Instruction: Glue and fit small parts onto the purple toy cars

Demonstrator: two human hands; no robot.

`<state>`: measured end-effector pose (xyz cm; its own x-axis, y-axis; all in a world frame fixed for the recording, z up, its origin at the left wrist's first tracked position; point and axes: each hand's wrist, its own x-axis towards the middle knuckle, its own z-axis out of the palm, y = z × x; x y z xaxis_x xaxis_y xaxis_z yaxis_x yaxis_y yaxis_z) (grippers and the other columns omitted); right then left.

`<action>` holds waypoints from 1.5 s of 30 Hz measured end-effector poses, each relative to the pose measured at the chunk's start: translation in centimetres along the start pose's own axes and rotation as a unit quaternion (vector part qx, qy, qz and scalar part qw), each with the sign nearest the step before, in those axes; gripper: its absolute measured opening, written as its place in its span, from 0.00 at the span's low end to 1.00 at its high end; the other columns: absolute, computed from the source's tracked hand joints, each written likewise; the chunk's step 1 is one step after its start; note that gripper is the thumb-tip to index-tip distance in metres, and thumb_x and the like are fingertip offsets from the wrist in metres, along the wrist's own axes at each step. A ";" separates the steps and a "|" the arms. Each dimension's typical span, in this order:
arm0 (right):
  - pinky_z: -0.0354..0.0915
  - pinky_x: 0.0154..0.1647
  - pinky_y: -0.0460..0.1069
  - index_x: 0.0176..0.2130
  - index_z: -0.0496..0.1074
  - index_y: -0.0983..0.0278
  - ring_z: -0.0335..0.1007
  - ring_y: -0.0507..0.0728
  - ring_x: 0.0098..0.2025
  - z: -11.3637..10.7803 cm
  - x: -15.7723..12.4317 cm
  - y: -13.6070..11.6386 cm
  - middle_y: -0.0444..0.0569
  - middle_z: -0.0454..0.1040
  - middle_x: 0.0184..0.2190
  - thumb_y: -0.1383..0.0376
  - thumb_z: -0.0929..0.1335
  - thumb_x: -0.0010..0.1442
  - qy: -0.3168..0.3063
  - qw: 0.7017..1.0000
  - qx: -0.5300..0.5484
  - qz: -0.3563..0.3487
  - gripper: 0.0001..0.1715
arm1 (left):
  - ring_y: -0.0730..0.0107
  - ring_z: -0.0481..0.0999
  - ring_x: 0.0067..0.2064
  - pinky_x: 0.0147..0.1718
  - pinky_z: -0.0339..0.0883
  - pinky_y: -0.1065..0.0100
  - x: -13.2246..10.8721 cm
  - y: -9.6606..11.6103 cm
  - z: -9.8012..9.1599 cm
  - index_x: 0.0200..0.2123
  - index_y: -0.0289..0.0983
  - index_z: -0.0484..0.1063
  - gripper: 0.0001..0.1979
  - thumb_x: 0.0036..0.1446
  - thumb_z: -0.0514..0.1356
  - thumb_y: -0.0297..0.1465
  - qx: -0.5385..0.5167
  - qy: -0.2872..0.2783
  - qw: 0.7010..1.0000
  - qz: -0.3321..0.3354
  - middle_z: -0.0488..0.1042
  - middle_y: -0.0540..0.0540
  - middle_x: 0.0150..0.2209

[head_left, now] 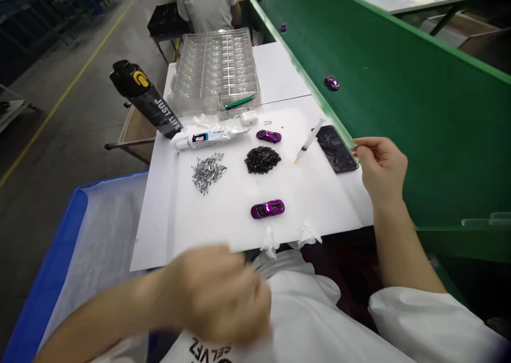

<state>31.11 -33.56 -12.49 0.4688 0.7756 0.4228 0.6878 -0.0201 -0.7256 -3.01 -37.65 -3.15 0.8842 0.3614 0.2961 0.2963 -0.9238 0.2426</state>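
Note:
My left hand is low in front of my white shirt, below the near edge of the white board; it is smeared by motion and its fingers do not show clearly. My right hand hovers at the board's right edge beside a black phone, fingers loosely curled and apart, holding nothing. A purple toy car lies near the front of the board, a second one farther back. Between them are a pile of small black parts and a pile of metal pins. A syringe lies next to the phone.
A glue tube, a black bottle, clear plastic trays with green tweezers and a small white case stand at the back. A green conveyor carries purple cars. A blue bin is left. Another person sits ahead.

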 end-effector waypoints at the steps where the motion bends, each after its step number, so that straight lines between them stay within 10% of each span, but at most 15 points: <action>1: 0.67 0.38 0.51 0.40 0.72 0.61 0.71 0.54 0.34 0.2 -0.7 -1.3 0.47 0.74 0.32 0.62 0.61 0.59 -0.033 0.999 0.013 -0.027 0.13 | 0.70 0.68 0.26 0.23 0.64 0.67 0.6 -1.3 1.2 0.32 0.41 0.69 0.13 0.61 0.51 0.40 0.016 -0.005 1.000 0.008 0.71 0.49 0.27; 6: 0.67 0.33 0.49 0.40 0.72 0.62 0.70 0.53 0.34 2.1 -2.1 -5.6 0.49 0.75 0.37 0.65 0.63 0.55 -0.102 0.993 0.001 -0.064 0.12 | 0.65 0.72 0.38 0.35 0.68 0.64 3.4 -7.1 6.4 0.42 0.35 0.65 0.13 0.55 0.55 0.35 0.004 -0.062 0.993 -0.101 0.71 0.43 0.42; 13: 0.63 0.32 0.49 0.37 0.72 0.63 0.69 0.53 0.30 6.4 -2.1 -7.4 0.46 0.75 0.31 0.65 0.63 0.58 -0.301 0.923 -0.129 -0.203 0.10 | 0.61 0.68 0.43 0.42 0.64 0.61 3.0 -8.4 8.3 0.42 0.35 0.64 0.19 0.47 0.62 0.34 -0.093 -0.095 0.984 -0.116 0.70 0.44 0.42; 31: 0.43 0.20 0.47 0.33 0.72 0.67 0.66 0.54 0.30 9.9 -1.1 -8.2 0.51 0.73 0.29 0.67 0.57 0.62 -0.322 0.798 -0.333 -0.385 0.17 | 0.66 0.68 0.39 0.41 0.64 0.65 1.8 -9.2 9.4 0.41 0.34 0.67 0.11 0.54 0.59 0.27 -0.153 -0.017 0.987 -0.044 0.74 0.46 0.37; 37: 0.48 0.22 0.47 0.29 0.71 0.67 0.66 0.53 0.27 6.9 -1.7 -7.7 0.49 0.72 0.25 0.67 0.61 0.58 -0.286 0.806 -0.357 -0.376 0.12 | 0.69 0.69 0.37 0.37 0.66 0.69 1.7 -9.2 9.4 0.41 0.34 0.67 0.10 0.54 0.58 0.27 -0.168 -0.001 0.984 -0.067 0.75 0.48 0.34; 45: 0.64 0.33 0.47 0.35 0.74 0.64 0.68 0.52 0.33 6.0 -0.9 -5.4 0.47 0.73 0.31 0.64 0.65 0.59 -0.397 0.850 -0.156 -0.309 0.09 | 0.71 0.72 0.34 0.34 0.67 0.70 1.6 -9.3 9.3 0.41 0.35 0.67 0.10 0.55 0.57 0.30 -0.166 0.001 0.980 -0.112 0.74 0.49 0.32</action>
<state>23.62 -30.37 -12.22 -0.4713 0.8783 0.0805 0.8389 0.4746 -0.2663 -0.97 -29.65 -13.50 0.8094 0.5512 0.2027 0.3492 -0.7292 0.5885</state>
